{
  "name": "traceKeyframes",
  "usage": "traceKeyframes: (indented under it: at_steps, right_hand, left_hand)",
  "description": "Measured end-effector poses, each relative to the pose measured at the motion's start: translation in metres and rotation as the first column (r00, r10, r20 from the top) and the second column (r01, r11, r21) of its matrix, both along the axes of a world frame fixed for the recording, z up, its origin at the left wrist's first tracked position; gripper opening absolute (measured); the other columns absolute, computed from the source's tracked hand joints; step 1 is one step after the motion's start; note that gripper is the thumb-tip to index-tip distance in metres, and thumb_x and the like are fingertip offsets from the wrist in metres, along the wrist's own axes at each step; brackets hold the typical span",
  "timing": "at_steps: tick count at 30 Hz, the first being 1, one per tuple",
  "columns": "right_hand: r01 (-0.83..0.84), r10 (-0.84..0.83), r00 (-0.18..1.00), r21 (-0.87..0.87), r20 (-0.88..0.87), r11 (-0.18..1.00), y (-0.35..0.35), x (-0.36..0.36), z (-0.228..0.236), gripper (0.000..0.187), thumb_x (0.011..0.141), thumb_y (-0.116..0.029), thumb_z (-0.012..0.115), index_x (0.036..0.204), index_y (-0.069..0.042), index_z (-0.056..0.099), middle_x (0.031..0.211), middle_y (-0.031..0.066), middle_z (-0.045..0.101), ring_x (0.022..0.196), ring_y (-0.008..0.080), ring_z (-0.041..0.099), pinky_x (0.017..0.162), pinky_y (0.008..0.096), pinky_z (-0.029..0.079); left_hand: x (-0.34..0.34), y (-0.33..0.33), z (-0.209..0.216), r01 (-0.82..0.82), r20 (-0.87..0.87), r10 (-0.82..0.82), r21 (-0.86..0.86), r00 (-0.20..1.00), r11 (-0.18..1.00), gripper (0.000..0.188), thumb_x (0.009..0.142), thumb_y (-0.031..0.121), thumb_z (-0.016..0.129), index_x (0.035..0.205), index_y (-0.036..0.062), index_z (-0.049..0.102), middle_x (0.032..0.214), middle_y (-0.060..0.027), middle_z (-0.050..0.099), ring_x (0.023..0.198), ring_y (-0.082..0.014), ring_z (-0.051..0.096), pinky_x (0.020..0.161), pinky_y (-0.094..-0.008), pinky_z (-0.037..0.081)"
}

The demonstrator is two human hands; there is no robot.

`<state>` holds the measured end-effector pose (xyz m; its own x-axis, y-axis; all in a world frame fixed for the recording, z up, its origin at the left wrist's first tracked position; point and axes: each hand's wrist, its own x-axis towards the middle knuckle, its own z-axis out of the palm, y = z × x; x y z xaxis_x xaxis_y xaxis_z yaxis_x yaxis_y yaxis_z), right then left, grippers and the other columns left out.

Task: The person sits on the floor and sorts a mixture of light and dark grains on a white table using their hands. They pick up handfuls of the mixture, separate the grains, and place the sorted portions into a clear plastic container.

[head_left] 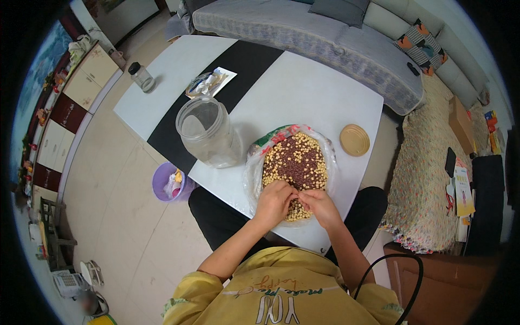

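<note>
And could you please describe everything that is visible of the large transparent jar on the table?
The large jar is transparent, apparently plastic, with a wide round mouth and a ridged rim. It stands upright on the tabletop, uncovered, its mouth facing up. A pale patch shows inside; I cannot tell whether it is an object or a reflection. The jar is just left of the plastic bag of beans; whether they touch is unclear.

Beans (295,162) in bag (252,181); jar (214,143) left, probably lid (355,140) right.
</note>
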<state>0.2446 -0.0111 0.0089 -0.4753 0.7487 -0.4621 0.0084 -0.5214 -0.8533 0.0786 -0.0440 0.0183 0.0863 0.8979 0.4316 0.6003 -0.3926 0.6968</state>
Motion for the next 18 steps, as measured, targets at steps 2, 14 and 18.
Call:
traceKeyframes:
  at_steps: [2, 14, 18]
  right_hand:
    - [-0.036, -0.004, 0.987, 0.241, 0.161, 0.97, 0.0, -0.004, 0.004, 0.017, 0.09, -0.015, 0.056, 0.09, 0.0, 0.065, 0.076, 0.0035, 0.057, 0.067, 0.0131, 0.05, 0.062, 0.0256, 0.041]
    - [-0.286, -0.384, 0.723, 0.755, 0.575, 0.591, 0.0, 0.003, -0.009, 0.018, 0.075, -0.004, 0.065, 0.093, -0.004, 0.065, 0.092, 0.0123, 0.055, 0.092, 0.0314, 0.053, 0.081, 0.039, 0.044]
    - [-0.272, -0.382, 0.738, 0.763, 0.557, 0.587, 0.0, -0.001, -0.012, 0.02, 0.075, -0.004, 0.064, 0.095, -0.004, 0.064, 0.092, 0.0127, 0.055, 0.093, 0.032, 0.052, 0.082, 0.039, 0.044]
  left_hand:
    - [-0.014, -0.002, 0.0, -0.065, 0.005, 0.065, 0.002, 0.998, 0.998, 0.008, 0.074, 0.001, 0.062, 0.08, 0.003, 0.06, 0.077, -0.0124, 0.056, 0.076, -0.0324, 0.055, 0.067, -0.0394, 0.045]
    - [-0.284, -0.053, -0.023, -0.868, -0.198, 0.887, 0.201, 0.418, 0.454, 0.009, 0.076, 0.0, 0.061, 0.083, 0.0041, 0.064, 0.078, -0.0115, 0.061, 0.071, -0.0271, 0.06, 0.064, -0.0356, 0.047]
    - [-0.358, -0.067, -0.044, -0.874, -0.383, 0.863, 0.222, 0.329, 0.432, 0.014, 0.074, -0.001, 0.061, 0.085, 0.0035, 0.067, 0.084, -0.0132, 0.063, 0.075, -0.0303, 0.061, 0.067, -0.038, 0.048]
